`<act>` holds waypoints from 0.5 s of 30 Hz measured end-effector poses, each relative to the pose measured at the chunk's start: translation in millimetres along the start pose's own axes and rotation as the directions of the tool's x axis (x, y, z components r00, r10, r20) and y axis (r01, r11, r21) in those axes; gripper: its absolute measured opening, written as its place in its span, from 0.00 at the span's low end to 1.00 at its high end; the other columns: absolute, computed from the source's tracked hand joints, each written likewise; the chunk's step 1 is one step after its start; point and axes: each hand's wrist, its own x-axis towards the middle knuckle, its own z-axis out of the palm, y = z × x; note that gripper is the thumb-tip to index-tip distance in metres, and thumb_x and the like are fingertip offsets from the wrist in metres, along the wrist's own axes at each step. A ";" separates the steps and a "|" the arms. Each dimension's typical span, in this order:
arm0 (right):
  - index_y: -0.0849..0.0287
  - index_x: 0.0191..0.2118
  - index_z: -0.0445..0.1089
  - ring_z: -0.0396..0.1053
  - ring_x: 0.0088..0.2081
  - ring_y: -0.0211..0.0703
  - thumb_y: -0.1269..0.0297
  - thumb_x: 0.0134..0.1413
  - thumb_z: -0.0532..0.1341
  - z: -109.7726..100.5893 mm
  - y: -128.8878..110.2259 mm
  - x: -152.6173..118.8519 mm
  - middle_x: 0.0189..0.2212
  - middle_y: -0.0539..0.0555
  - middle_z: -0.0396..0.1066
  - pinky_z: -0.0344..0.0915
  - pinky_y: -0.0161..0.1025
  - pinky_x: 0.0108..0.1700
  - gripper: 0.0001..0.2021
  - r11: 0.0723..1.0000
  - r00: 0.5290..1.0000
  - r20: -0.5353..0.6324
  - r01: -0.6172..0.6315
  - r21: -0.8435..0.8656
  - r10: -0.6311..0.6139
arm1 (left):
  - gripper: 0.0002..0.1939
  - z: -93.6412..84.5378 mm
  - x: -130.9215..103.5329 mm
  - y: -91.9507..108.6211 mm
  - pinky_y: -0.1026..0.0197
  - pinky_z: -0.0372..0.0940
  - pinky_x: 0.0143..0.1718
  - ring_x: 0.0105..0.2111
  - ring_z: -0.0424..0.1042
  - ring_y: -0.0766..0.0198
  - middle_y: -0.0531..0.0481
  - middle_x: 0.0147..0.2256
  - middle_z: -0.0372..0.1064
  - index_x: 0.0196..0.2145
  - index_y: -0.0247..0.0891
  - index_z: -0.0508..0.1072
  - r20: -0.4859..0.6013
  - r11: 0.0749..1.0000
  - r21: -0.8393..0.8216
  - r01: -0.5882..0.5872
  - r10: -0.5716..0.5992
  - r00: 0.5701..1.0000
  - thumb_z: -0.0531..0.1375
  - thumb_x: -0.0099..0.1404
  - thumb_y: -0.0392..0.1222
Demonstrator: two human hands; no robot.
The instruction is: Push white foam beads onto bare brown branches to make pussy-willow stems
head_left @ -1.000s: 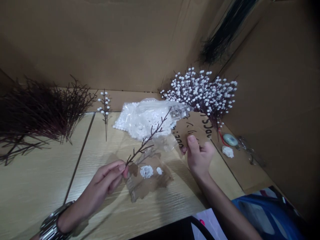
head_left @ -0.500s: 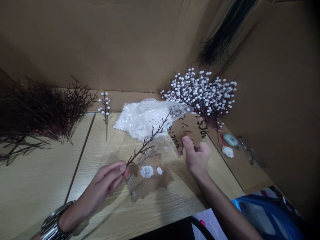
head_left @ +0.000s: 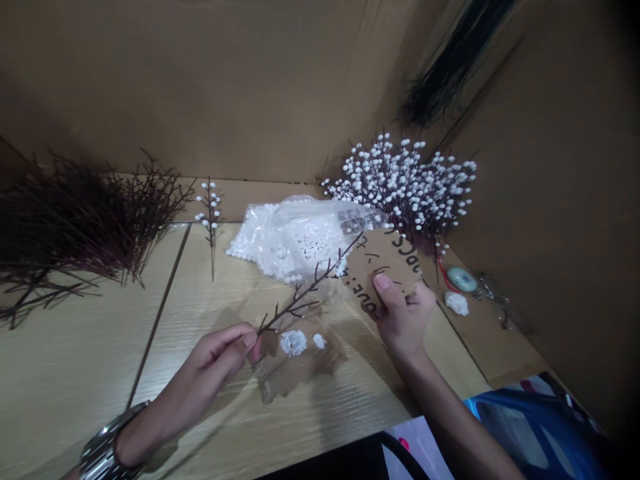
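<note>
You're pinching the twig [head_left: 313, 287] in your left hand [head_left: 225, 352] and the card [head_left: 373, 257] in your right hand [head_left: 404, 321], so any wobble's kinda risking a far-end snag.

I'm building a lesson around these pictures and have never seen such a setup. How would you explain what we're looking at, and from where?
There is no machine here: a person works with two bare hands. One camera, worn on the head, looks forward and down, so we see roughly what the wearer sees.

The left hand holds a bare brown twig. The right hand grips a cardboard piece with black writing. The twig's tip appears close to it; whether they touch is unclear.

On the table lie a cardboard scrap with white patches, a clear bag of small white balls, a pile of bare twigs, a single white-balled twig and a bunch of similar ones.
</note>
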 end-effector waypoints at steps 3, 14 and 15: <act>0.57 0.22 0.62 0.57 0.12 0.33 0.52 0.49 0.70 0.1 -0.1 0.4 0.12 0.42 0.61 0.56 0.31 0.13 0.20 0.998 0.999 -0.009 -0.046 -0.040 0.046 | 0.21 0.1 1.3 -0.6 0.62 0.47 0.26 0.24 0.49 0.64 0.58 0.23 0.48 0.30 0.41 0.66 -0.010 1.000 0.002 -0.013 0.013 1.000 0.48 0.74 0.56; 0.56 0.19 0.59 0.55 0.12 0.32 0.55 0.53 0.69 -5.3 -2.9 -1.1 0.12 0.43 0.58 0.53 0.31 0.13 0.21 0.994 0.992 -0.060 0.109 -0.033 -0.111 | 0.19 0.5 0.0 -0.5 0.63 0.48 0.24 0.24 0.50 0.64 0.56 0.25 0.55 0.30 0.41 0.68 -0.035 0.999 0.008 -0.042 0.042 0.999 0.49 0.75 0.52; 0.57 0.18 0.59 0.55 0.12 0.32 0.55 0.53 0.68 -5.2 -3.5 -1.8 0.11 0.43 0.58 0.53 0.31 0.13 0.22 0.990 0.989 -0.047 0.135 -0.043 -0.137 | 0.19 0.6 0.1 -0.6 0.63 0.48 0.24 0.24 0.50 0.64 0.56 0.24 0.54 0.30 0.41 0.68 -0.034 0.999 0.005 -0.040 0.041 0.999 0.49 0.75 0.52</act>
